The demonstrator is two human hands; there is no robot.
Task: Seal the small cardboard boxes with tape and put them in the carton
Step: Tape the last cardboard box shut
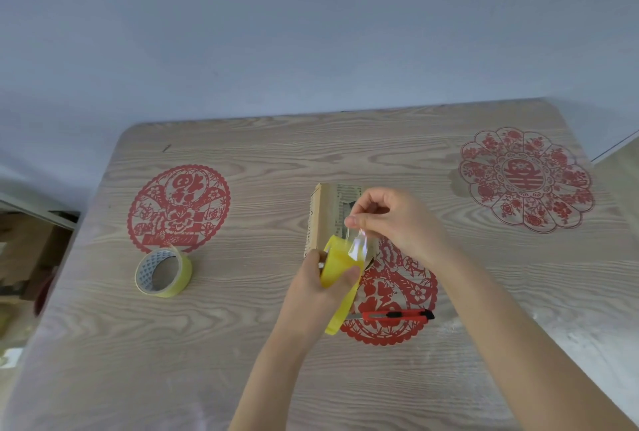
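On the desk [242, 344], the left hand [318, 289] is gripping a tape roll [337, 271], the right hand [397, 220] pinching its free end [358, 240], the small box [325, 209] seemingly awaiting sealing and packing.

Partly hidden behind tape roll [337, 268]: small box [326, 213]; forearms [269, 378] cut by bottom edge.

Noted a wood-grain table [242, 344] beneath the grip. Found a red utility knife [397, 315] just on the near side of the grip and slightly right, blade out, lying across a red paper-cut [416, 292]. Spotted a round paper-cut [178, 207] well to the left, and a flower-shaped paper-cut [525, 179] far to the right and beyond. Made out a plain bluish wall [311, 33] behind the table's far edge.
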